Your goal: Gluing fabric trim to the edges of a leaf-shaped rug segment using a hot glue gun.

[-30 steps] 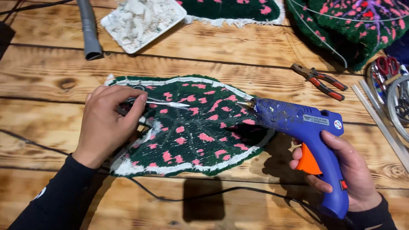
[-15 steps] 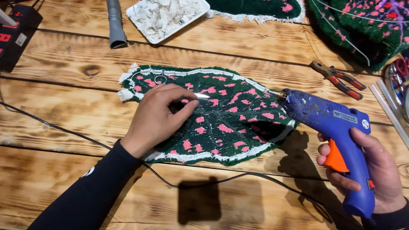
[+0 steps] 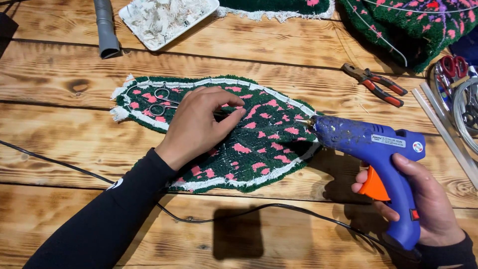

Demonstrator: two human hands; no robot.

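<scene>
From the left: a grey hose end (image 3: 106, 30) lies at the top of the wooden counter (image 3: 74, 149), with a white tray of pale scraps (image 3: 167, 17) beside it. Below them sits the leaf-shaped green rug piece with pink spots (image 3: 259, 144), flat on the counter, its white-edged border showing all round. A small pair of scissors (image 3: 162, 102) rests on its left end.

My left hand (image 3: 199, 124) lies palm down on the middle of the rug piece, its grip loose, fingers spread and pressing the fabric rather than clasping anything (I judge it is holding the piece steady).

Further right, the blue glue gun (image 3: 373, 149) points its tip at the right edge of the rug piece, touching or just short of the border; I cannot tell which. My right hand (image 3: 423, 204) has its grip clenched round the handle, a finger near the orange trigger. A black cord (image 3: 259, 208) trails across the counter below. Red-handled pliers (image 3: 376, 84) lie beyond, well apart.

I judge the step in hand is gluing along the border. The next move calls for a steady tip along that edge and the left hand kept clear of hot glue.
</scene>
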